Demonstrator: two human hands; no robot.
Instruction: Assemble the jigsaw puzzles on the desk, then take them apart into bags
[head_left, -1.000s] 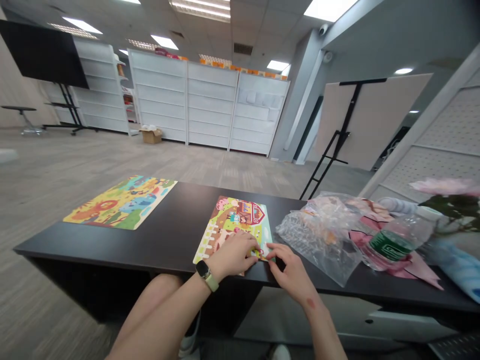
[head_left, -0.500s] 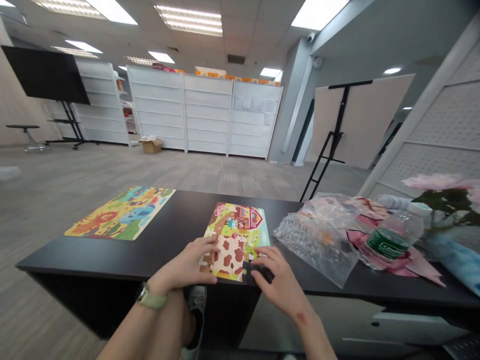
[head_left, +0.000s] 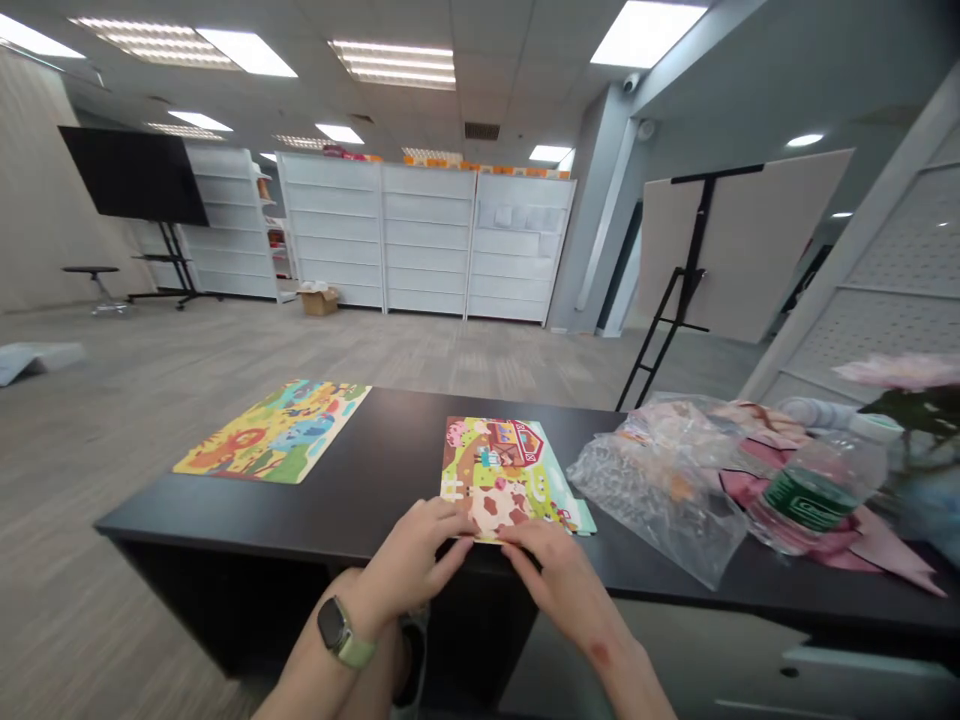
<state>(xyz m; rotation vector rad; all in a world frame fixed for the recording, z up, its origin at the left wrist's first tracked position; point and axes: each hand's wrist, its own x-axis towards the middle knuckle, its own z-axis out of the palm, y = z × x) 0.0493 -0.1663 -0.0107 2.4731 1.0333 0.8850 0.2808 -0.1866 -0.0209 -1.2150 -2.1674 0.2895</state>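
Note:
A colourful farm picture (head_left: 510,470) with a red barn and a spotted cow lies on the dark table (head_left: 382,450), close to its front edge. My left hand (head_left: 427,545) pinches the picture's near edge between fingers and thumb. Beside it, my right hand (head_left: 544,560) grips the same edge a little further right, its thumb just below. The fingertips cover parts of the lower border. At the picture's lower right, a pale green piece (head_left: 583,518) juts out past the side.
An animal picture with a lion (head_left: 274,432) lies on the left of the table. On the right are a crumpled clear plastic bag (head_left: 660,480), a green-labelled bottle (head_left: 814,490), pink wrapping and flowers (head_left: 896,370). An easel (head_left: 690,250) stands behind.
Both hands have moved to the picture's near edge and closed on it. The cow part sits lower and flush with the rest. The head view has shifted slightly left.

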